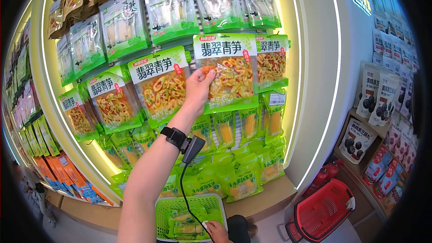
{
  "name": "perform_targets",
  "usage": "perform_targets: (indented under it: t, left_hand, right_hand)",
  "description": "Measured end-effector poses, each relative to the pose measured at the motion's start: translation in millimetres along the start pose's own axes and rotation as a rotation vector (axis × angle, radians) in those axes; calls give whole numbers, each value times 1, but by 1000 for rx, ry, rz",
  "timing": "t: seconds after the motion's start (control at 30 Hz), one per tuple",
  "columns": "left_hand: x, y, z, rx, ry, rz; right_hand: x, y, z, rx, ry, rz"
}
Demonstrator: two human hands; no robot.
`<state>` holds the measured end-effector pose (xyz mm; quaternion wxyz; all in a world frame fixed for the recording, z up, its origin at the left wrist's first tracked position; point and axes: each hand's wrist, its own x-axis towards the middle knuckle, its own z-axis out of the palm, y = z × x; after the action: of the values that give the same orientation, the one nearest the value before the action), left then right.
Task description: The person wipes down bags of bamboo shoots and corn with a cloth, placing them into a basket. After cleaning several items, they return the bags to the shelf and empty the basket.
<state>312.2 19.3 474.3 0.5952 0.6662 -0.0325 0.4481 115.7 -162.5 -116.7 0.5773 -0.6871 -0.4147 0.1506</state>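
My left hand (200, 87) reaches up to the shelf display with a dark band and small device (182, 141) on its wrist. Its thumb and fingers pinch the left edge of a clear-and-green packet of sliced bamboo shoots (231, 81), which stands upright in front of its neighbours. Matching packets (161, 85) hang to the left, and another (271, 63) is on the right. Low down, my right hand (217, 232) is closed at the near right corner of a pale green basket (223, 207); its grip is partly hidden. Several green packets (186, 229) lie in the basket.
White-and-green pouches (171, 11) hang in the row above. Below are green packets with yellow contents (245, 177), over a wooden ledge (270, 191). A red shopping basket (324, 211) stands at lower right, near fire extinguishers (326, 173). A black cable (183, 184) trails from my wrist.
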Motion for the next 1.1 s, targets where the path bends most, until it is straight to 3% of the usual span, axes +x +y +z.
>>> perform_targets:
  t: [0.03,0.1,0.23,0.4,0.5,0.53,0.6,0.63,0.7,0.77,0.83,0.97,1.1]
  left_hand:
    - [2,-1,1,-5,11,-16]
    - [7,-5,5,-8,15,-35]
    - [13,-13,5,-89,-3,-81]
    - [14,-21,11,-78,65,-130]
    - [23,-30,9,-66,103,-133]
    - [29,-36,7,-17,85,-137]
    - [39,-44,-1,99,94,-121]
    - [42,-52,-5,170,109,-103]
    - [4,-9,9,424,236,-90]
    - [-11,-27,-16,753,284,435]
    - [-72,-5,-32,875,208,677]
    - [-226,-4,-83,797,-189,255]
    - [-366,-39,-150,741,-282,-307]
  right_hand:
    - [2,-25,-13,2,-1,-1]
    - [6,-75,-37,-90,-73,188]
    - [3,-60,-27,-9,-80,260]
    - [-1,-24,-6,95,-3,151]
    - [2,-71,-33,-132,43,65]
    - [7,-75,-38,-135,27,73]
    - [11,-70,-45,-285,55,-204]
    - [12,-74,-48,-263,75,-237]
    - [14,-78,-50,-255,113,-267]
    - [17,-74,-44,-261,148,-254]
    - [19,-74,-42,-228,164,-246]
    - [25,-70,-47,-167,104,-256]
    - [29,-80,-52,-150,135,-254]
